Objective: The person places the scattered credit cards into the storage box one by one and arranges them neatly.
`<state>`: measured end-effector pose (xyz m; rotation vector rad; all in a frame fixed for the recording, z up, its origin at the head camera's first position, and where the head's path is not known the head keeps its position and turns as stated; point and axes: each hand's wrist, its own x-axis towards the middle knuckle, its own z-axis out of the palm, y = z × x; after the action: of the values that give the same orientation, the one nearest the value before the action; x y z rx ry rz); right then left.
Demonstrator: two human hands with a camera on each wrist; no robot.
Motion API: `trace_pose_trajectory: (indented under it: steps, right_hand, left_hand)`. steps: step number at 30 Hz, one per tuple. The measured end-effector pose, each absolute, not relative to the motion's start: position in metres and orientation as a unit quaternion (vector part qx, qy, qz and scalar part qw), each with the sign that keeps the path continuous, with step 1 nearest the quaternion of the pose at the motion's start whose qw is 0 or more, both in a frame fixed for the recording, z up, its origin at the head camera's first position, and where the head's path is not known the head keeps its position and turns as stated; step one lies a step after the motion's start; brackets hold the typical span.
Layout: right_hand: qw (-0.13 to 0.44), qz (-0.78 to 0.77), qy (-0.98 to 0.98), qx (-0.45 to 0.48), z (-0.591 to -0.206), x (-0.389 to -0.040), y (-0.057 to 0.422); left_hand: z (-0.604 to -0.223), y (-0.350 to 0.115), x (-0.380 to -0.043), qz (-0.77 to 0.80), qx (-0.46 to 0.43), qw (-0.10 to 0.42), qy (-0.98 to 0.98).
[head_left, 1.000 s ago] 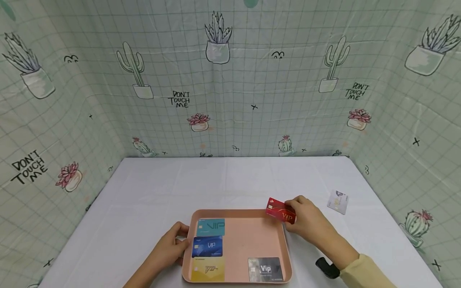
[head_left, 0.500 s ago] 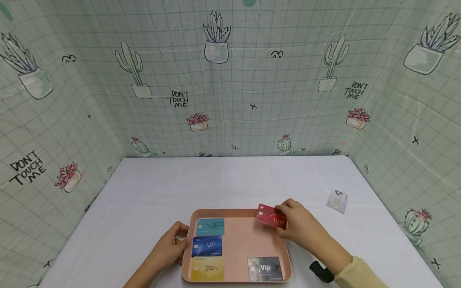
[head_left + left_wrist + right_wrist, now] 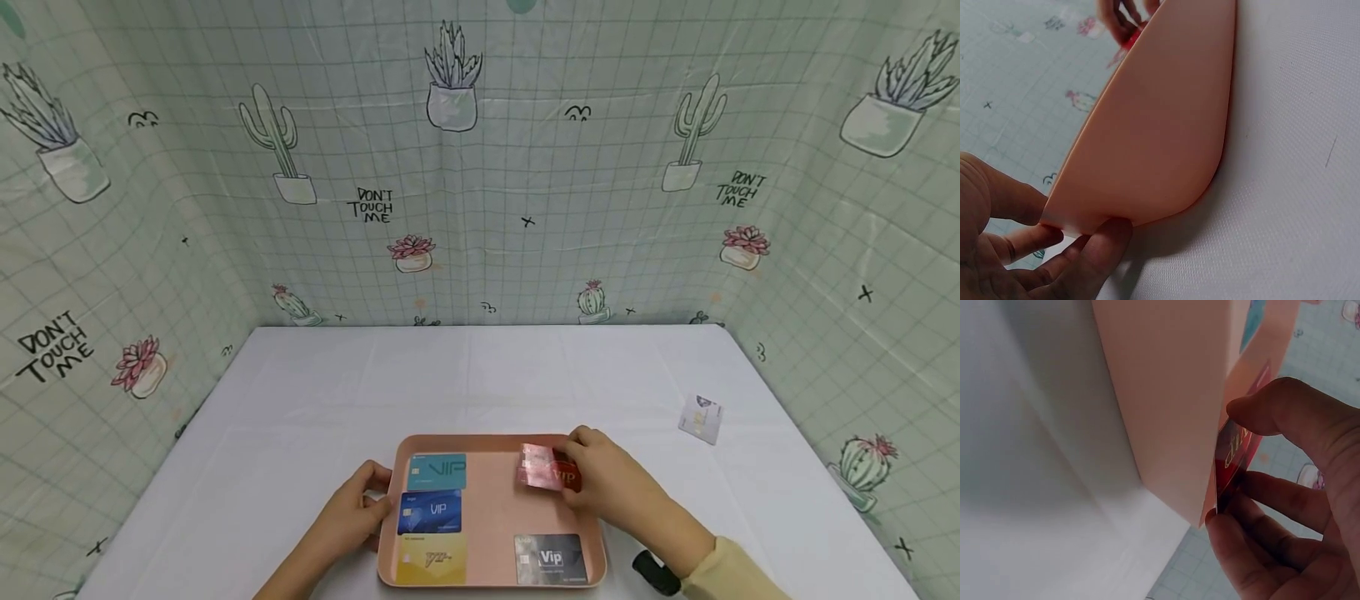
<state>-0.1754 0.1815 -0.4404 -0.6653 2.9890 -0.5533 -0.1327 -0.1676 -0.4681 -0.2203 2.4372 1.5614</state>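
Note:
In the head view, my right hand (image 3: 611, 475) pinches a red VIP card (image 3: 546, 467) by its right end, over the upper right part of a pink tray (image 3: 491, 517). The right wrist view shows thumb and fingers on the red card's edges (image 3: 1234, 453), just by the tray wall (image 3: 1166, 387). At the tray's left side my left hand (image 3: 352, 512) grips the wall, with fingertips at the rim and low on the outside. A teal card (image 3: 437, 472), a blue card (image 3: 431, 512) and a gold card (image 3: 431, 560) form a left column. A grey card (image 3: 551, 559) lies lower right.
A whitish card (image 3: 701, 419) lies on the white table (image 3: 375, 375) to the right, outside the tray. A black strap-like object (image 3: 656, 573) is beside my right forearm. Patterned cloth (image 3: 480, 183) walls in the table at the back and sides.
My right hand has carried the red card leftward and nearer, from the tray's upper right corner to over its inside. My left hand and the other cards have stayed put.

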Motion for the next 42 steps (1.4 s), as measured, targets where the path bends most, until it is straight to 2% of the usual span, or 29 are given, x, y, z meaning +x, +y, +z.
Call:
trace_pose_trajectory:
  steps: [12, 21, 42]
  right_hand:
    - [0.022, -0.137, 0.955, -0.261, -0.447, -0.171, 0.179]
    - [-0.023, -0.085, 0.951, -0.297, -0.455, -0.172, 0.181]
    - [-0.016, -0.050, 0.943, -0.329, -0.460, -0.166, 0.186]
  left_hand:
    - [-0.469, -0.169, -0.133, 0.541, -0.071, 0.122, 0.829]
    - [-0.471, -0.169, -0.134, 0.535, -0.078, 0.122, 0.833]
    - [-0.472, -0.170, -0.134, 0.537, -0.072, 0.121, 0.832]
